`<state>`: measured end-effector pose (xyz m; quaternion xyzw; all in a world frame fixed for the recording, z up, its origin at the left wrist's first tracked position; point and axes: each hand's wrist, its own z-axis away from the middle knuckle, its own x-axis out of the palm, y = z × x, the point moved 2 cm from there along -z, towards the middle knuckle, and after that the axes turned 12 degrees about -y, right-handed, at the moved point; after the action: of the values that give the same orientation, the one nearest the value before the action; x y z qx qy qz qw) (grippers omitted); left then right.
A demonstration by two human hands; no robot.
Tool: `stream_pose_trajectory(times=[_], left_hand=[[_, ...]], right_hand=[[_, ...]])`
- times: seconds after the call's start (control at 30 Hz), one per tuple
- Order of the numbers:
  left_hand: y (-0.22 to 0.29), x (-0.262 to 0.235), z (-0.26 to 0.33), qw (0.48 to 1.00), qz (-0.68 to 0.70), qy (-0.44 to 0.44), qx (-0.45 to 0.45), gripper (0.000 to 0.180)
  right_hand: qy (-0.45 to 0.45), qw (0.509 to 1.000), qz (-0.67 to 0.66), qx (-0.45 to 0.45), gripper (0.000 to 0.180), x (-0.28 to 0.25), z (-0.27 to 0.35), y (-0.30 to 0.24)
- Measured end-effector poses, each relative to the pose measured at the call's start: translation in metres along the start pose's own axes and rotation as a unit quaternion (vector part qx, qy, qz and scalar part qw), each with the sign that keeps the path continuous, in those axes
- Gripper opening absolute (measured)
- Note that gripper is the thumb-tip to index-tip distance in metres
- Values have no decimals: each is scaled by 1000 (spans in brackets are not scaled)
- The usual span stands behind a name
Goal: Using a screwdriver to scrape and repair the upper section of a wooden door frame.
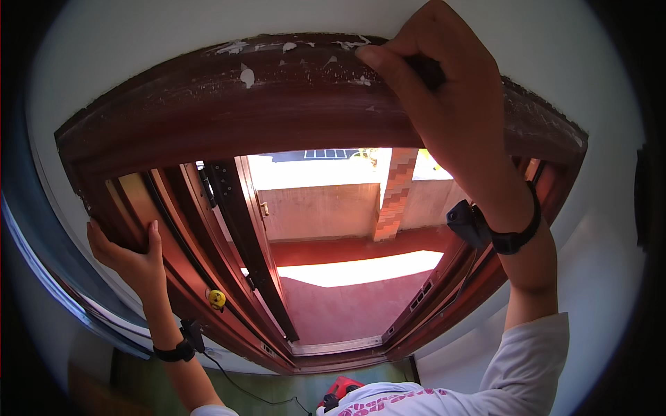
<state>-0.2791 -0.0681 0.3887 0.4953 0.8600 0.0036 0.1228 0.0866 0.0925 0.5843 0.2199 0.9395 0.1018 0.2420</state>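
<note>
A dark reddish-brown door frame [229, 125] spans the view, its top beam flecked with white paint or plaster spots [248, 76]. My right hand [454, 90] is raised to the upper edge of that beam. Thumb and forefinger are pinched together against the edge, beside a white smear; whatever they hold, if anything, is too small or hidden to make out. On the left upright of the frame, my left hand [132, 263] grips the wood, thumb on one side and fingers on the other. Wristbands with small dark devices [466, 223] sit on both wrists.
An open door leaf [243, 236] stands inside the left upright. Low on that upright is a round yellow object [216, 299]. Beyond the doorway lie a sunlit red floor [347, 305], a low wall [319, 211] and a brick pillar [397, 194]. A red object [341, 390] shows below.
</note>
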Motion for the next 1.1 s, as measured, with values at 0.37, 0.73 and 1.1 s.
stream_pose_trajectory(times=[0.37,0.73,1.1], left_hand=[[2,5,7,1000,6,17,-7,99],[2,11,22,988,79,-14,-134,102],[-1,13,26,992,45,-17,-113,96]], right_hand=[[-8,992,-128,4,23,2,10,8],[16,998,-5,-56,18,-1,9,8],[25,997,5,-75,25,4,9,-1]])
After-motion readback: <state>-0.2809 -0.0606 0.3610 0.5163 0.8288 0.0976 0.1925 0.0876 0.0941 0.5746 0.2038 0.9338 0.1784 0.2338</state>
